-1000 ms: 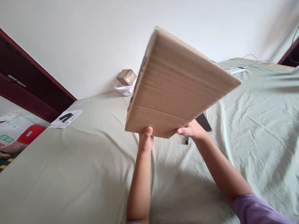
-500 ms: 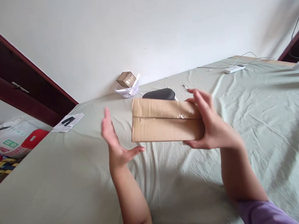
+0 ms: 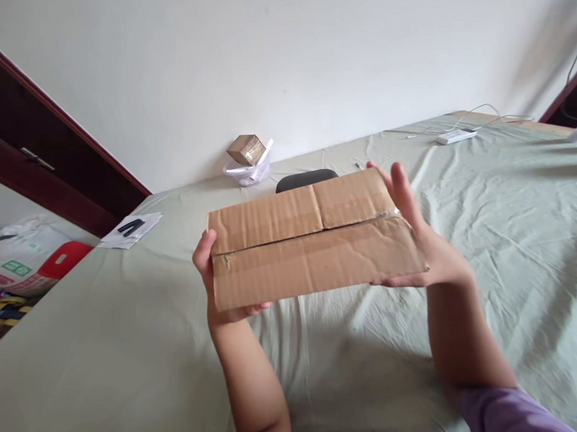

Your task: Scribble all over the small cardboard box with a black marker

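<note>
A: Grip?
B: Left hand [image 3: 221, 317] clamped on the left end of the cardboard box [image 3: 314, 256]; right hand [image 3: 440, 259] clamped on its right.
A: Box position?
B: Aloft over green cloth [image 3: 130, 340], tilted, right end higher, partly hiding a black object [image 3: 306, 179].

1. The left hand [image 3: 211, 281] grips one end of a cardboard box [image 3: 314, 243], its thumb under the lower edge.
2. The right hand [image 3: 438, 256] holds the other end, two fingers pointing up beside it.
3. A dark seam runs lengthwise across the side facing the camera (the box sits slightly tilted, its right end higher).
4. Behind it, partly hidden, a black case [image 3: 306, 179] lies on the pale green sheet [image 3: 131, 353].
5. Near the wall [image 3: 309, 60], a small box [image 3: 246, 149] sits on a tub [image 3: 245, 177].
6. At left, papers [image 3: 146, 228] carry a black object [image 3: 130, 227]; far right lies a white power strip [image 3: 453, 137].
</note>
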A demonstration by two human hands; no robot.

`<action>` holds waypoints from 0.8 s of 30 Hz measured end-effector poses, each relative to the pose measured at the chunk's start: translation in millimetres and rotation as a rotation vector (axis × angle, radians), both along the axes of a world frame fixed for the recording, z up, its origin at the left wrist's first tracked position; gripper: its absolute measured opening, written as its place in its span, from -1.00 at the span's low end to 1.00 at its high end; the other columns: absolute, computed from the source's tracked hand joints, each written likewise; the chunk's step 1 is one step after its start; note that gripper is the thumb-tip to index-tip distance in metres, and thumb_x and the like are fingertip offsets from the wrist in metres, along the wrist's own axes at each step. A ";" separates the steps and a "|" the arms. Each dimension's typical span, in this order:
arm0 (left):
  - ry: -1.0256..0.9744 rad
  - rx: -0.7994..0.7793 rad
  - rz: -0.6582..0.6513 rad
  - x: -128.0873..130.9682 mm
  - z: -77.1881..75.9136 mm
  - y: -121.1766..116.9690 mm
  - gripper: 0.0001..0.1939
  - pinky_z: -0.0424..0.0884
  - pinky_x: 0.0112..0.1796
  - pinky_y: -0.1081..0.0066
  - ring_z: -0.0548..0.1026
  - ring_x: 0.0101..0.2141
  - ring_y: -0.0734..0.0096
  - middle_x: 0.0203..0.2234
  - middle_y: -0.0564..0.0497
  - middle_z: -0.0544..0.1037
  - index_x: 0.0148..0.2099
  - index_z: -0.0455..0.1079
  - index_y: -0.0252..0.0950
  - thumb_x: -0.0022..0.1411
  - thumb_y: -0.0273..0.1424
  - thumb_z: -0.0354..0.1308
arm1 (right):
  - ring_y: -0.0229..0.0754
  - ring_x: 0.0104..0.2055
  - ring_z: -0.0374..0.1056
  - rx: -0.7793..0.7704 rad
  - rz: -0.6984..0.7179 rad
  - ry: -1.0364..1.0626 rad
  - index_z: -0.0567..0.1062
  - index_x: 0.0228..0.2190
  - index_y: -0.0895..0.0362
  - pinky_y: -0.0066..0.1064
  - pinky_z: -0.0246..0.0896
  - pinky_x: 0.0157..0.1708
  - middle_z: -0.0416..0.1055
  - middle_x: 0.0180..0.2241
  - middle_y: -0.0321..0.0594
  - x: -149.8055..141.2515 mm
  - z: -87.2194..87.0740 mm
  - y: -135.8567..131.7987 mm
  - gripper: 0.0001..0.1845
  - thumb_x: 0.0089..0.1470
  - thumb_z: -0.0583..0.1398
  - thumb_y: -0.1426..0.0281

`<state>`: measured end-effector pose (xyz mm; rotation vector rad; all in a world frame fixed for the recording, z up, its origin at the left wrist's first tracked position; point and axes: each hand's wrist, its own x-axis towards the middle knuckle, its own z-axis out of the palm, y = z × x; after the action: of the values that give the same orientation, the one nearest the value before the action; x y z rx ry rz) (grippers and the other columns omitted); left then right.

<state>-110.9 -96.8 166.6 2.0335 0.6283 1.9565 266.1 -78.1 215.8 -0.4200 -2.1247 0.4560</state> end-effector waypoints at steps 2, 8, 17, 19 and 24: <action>-0.020 0.134 0.014 6.6 1.3 2.4 0.38 0.59 0.14 0.24 0.44 0.17 0.15 0.29 -0.05 0.27 0.40 0.29 0.08 -0.48 0.27 0.69 | 0.26 0.71 -0.33 -0.102 0.020 -0.008 -0.43 0.61 -0.16 0.16 -0.23 0.63 -0.50 0.69 -0.16 -2.8 -2.0 -0.1 0.57 0.04 0.53 0.00; 0.023 0.250 -0.031 20.0 17.4 7.6 0.40 0.56 0.07 0.26 0.45 0.08 0.16 0.13 -0.11 0.35 0.37 0.33 -0.12 -0.49 0.28 0.69 | 0.30 0.68 -0.11 -0.160 0.044 0.044 -0.22 0.63 -0.10 0.16 -0.26 0.63 -0.30 0.68 -0.08 -8.5 -2.7 -0.2 0.48 0.02 0.53 0.04; -0.230 0.128 -0.095 37.3 23.3 10.6 -0.04 0.44 0.16 0.25 0.43 0.12 0.16 0.19 -0.10 0.40 0.34 0.33 -0.09 -0.02 0.01 0.62 | 0.18 0.71 -0.22 -0.056 0.064 0.172 -0.34 0.59 -0.37 0.14 -0.02 0.59 -0.27 0.68 -0.27 -9.3 -11.3 12.7 0.59 -0.04 0.61 0.07; -0.319 0.079 -0.074 46.0 25.2 11.5 -0.06 0.41 0.21 0.21 0.42 0.15 0.12 0.23 -0.09 0.40 0.31 0.33 -0.05 -0.04 0.03 0.62 | 0.16 0.70 -0.20 -0.079 0.063 0.277 -0.30 0.58 -0.44 0.16 -0.07 0.61 -0.26 0.68 -0.30 -14.5 -11.4 14.9 0.53 -0.01 0.58 0.00; -0.500 -0.149 -0.037 64.0 20.1 4.3 -0.04 0.43 0.24 0.15 0.41 0.28 0.01 0.33 -0.03 0.39 0.27 0.28 0.07 -0.06 0.22 0.58 | 0.22 0.69 -0.16 -0.071 -0.006 0.456 -0.25 0.59 -0.39 0.21 -0.19 0.64 -0.08 0.65 -0.23 -24.0 -17.2 22.5 0.44 -0.02 0.43 -0.32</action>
<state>-46.8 -92.4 186.7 1.3781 0.5865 2.2004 242.1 -55.6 198.6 -0.3251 -1.6699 0.5658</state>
